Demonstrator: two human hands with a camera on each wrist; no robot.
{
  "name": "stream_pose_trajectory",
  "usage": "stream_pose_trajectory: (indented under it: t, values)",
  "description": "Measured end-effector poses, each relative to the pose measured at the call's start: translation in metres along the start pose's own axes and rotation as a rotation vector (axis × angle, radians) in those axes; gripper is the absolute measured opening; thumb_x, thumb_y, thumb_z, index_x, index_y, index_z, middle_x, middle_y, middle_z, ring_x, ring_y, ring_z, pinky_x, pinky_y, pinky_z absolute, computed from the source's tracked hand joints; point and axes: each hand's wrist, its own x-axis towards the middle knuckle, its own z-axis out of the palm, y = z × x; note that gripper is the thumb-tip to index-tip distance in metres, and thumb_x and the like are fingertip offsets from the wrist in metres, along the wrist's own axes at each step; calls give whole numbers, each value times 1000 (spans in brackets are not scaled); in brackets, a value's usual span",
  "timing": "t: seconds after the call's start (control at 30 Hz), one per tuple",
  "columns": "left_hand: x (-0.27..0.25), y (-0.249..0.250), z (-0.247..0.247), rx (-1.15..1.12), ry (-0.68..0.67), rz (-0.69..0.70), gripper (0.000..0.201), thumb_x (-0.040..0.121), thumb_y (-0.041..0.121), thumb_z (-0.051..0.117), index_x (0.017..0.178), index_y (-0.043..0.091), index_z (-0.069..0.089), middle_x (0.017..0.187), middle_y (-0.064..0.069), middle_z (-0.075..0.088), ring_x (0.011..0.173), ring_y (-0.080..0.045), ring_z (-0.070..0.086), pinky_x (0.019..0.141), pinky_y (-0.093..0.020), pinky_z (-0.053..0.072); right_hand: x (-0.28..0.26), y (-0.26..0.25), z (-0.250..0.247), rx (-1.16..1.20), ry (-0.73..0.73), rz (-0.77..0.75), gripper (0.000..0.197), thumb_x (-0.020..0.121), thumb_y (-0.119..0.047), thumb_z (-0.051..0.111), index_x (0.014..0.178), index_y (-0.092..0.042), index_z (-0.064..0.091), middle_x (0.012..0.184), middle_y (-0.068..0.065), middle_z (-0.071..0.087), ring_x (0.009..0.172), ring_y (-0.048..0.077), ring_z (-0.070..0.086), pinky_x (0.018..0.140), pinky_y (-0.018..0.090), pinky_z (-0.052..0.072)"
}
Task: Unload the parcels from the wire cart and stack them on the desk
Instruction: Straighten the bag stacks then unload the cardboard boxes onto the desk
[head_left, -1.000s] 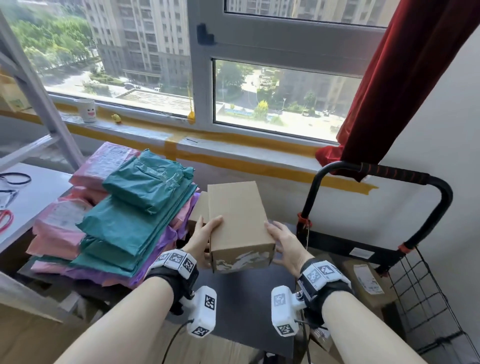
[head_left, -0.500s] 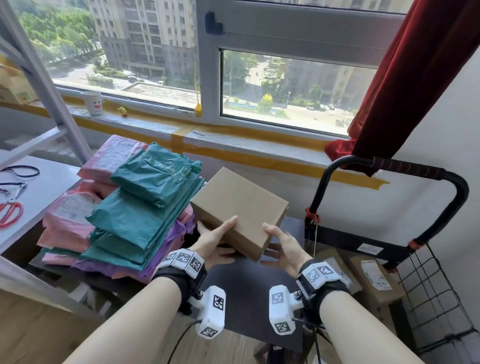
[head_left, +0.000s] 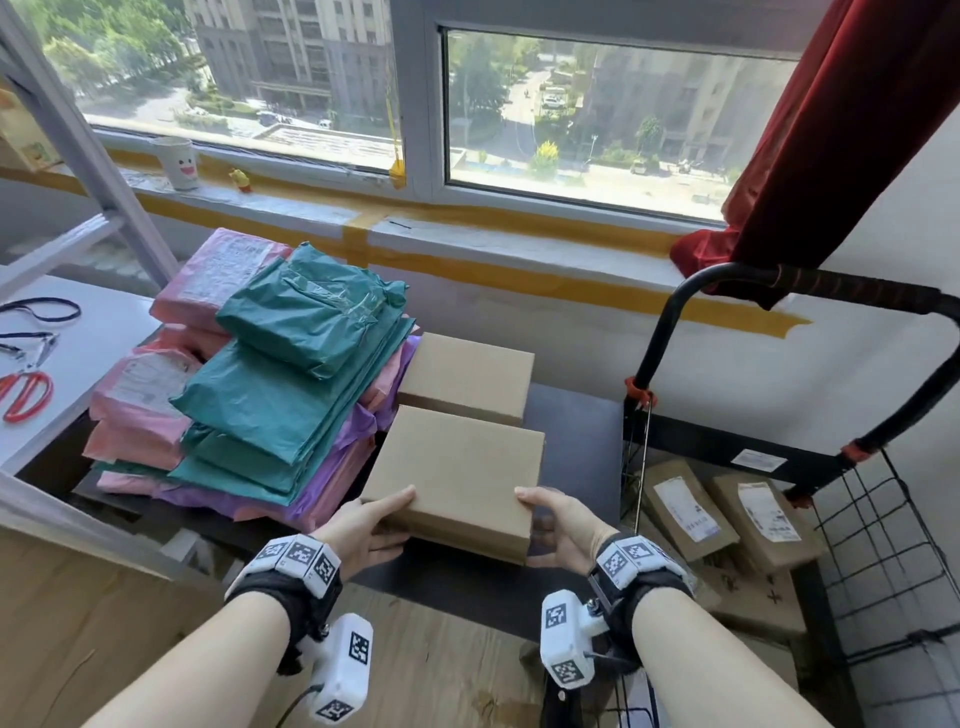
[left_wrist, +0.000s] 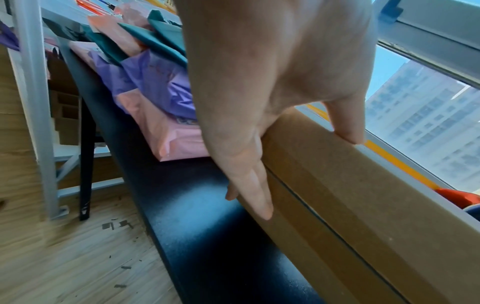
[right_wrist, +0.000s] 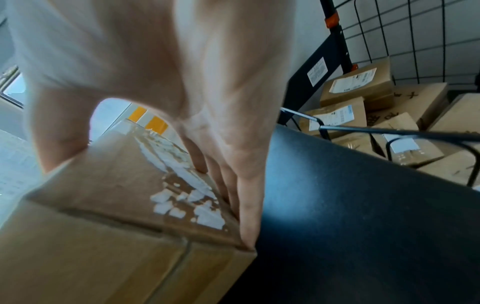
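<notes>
I hold a plain cardboard box in both hands, low over the dark desk near its front edge. My left hand grips the box's left near corner, thumb on top and fingers along its side. My right hand grips the right near corner, beside a torn white label. I cannot tell whether the box rests on the desk. A second cardboard box lies flat just behind it. The wire cart at the right holds several labelled parcels.
A tall pile of green, pink and purple mailer bags fills the desk's left half, touching the rear box. The cart's black handle arches up at the right. Scissors lie on a white table at far left. The window sill runs behind.
The box has come down from chest height and been turned flat, and now sits in front of the rear box. Both hands kept hold of it.
</notes>
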Motion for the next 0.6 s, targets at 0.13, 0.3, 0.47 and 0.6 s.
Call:
stream_pose_trajectory:
  t: [0.13,0.3,0.47,0.6]
  values:
    - [7,1,-2,27,49,-19,54,81,32,71,124,15,42,131,-15,52,113,-33,58,100,-48,44,13,4,10,35,5,28,34,87,-30,60,118,-16,53,101,13,58,85,26,59,70,37,51]
    - [13,8,-2,17,105,-30,64,83,38,68,135,19,35,143,-9,44,115,-34,56,99,-51,42,27,0,20,28,45,-4,42,88,-26,61,125,-14,48,97,9,60,83,24,59,72,38,51]
    - [18,13,-2,40,127,-55,73,83,44,66,141,20,30,145,-9,40,117,-34,56,101,-52,41,38,-4,26,32,81,-26,44,89,-26,62,127,-14,43,101,9,60,88,25,60,81,44,51]
    - [20,14,-2,37,139,-57,78,83,48,64,145,25,21,150,-6,34,116,-34,56,101,-51,41,41,-7,32,33,96,-33,49,88,-21,63,130,-11,40,109,12,58,91,26,59,75,41,52]
